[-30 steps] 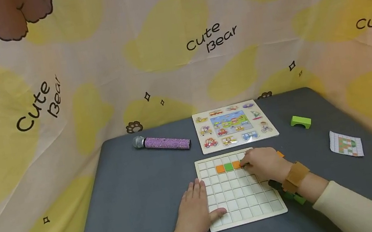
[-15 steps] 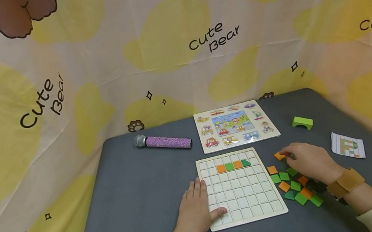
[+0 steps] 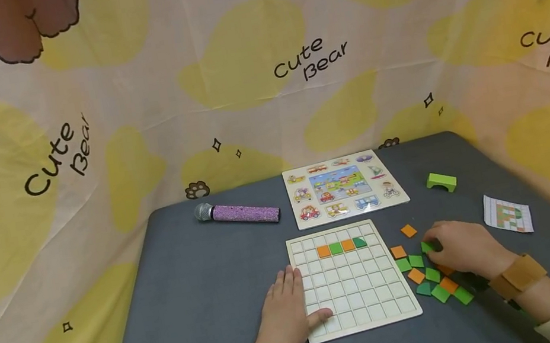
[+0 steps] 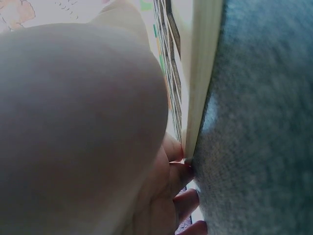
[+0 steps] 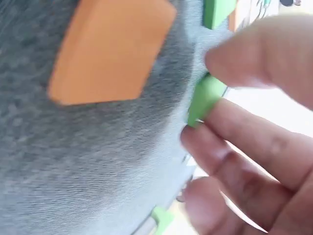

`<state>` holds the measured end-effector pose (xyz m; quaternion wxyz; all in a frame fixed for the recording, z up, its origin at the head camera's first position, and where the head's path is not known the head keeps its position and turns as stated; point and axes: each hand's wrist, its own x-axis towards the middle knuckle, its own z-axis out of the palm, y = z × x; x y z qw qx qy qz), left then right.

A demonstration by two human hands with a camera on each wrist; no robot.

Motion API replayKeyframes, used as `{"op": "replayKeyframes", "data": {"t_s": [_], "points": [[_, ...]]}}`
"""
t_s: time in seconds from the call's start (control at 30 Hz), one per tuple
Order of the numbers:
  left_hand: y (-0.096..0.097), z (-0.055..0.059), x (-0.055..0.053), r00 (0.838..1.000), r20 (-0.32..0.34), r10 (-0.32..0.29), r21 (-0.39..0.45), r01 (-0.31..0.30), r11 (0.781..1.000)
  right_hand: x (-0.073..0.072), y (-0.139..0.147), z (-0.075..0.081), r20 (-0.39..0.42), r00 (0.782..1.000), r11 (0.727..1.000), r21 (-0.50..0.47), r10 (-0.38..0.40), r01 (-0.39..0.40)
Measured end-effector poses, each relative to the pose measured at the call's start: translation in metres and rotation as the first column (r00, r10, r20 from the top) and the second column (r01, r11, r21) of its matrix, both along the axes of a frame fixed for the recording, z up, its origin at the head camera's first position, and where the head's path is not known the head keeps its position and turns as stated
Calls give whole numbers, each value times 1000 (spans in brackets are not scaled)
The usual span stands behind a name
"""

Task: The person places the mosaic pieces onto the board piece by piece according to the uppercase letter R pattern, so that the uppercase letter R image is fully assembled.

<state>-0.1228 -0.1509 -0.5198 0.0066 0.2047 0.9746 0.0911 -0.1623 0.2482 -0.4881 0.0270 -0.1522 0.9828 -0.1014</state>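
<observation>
A white grid board (image 3: 354,279) lies on the table, with a short row of orange and green tiles and a dark green rounded tile (image 3: 359,242) in its upper part. My left hand (image 3: 283,317) rests along the board's left edge, fingers straight, its thumb lying over the lower left squares. To the right of the board, my right hand (image 3: 462,247) pinches a green square tile (image 5: 205,98) between thumb and fingers. Several loose orange and green tiles (image 3: 432,274) are scattered under and beside that hand; some are hidden by it.
Behind the board lies a picture puzzle (image 3: 304,221). A purple glittery microphone (image 3: 245,213) is at the back left. A light green arch block (image 3: 441,182) and a small pattern card (image 3: 507,213) lie on the right. A printed curtain (image 3: 234,52) hangs behind the table.
My right hand has left the dark green rounded tile on the board, moved right, touched an orange tile, then come nearer to a green tile. The left hand stays put.
</observation>
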Motion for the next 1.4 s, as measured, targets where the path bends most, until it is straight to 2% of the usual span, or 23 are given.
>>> {"op": "replayKeyframes", "data": {"t_s": [0.17,0.4,0.7,0.93,1.2,1.3,1.4], "points": [[-1,0,1,1000,-1,6,-10,-6,1000,-1,-19,5,-67,998,998,-61,14,-18],[0,0,1,1000,3,11,-9,-11,1000,-5,-71,14,-85,994,989,-128,63,-73],[-3,0,4,999,-27,27,-27,-27,999,-16,-135,13,-125,973,973,-100,196,-209],[1,2,4,999,-30,22,-47,-23,999,-21,-158,3,-114,965,967,-69,235,-244],[4,-6,-1,999,-49,4,-51,-6,999,-26,-172,-9,-204,924,943,-19,323,-333],[3,-3,0,999,-31,15,-59,-17,998,-29,-177,-10,-220,917,939,-15,333,-345],[1,0,2,999,-26,29,-65,-31,997,-30,-182,-9,-208,920,940,-9,332,-342]]}}
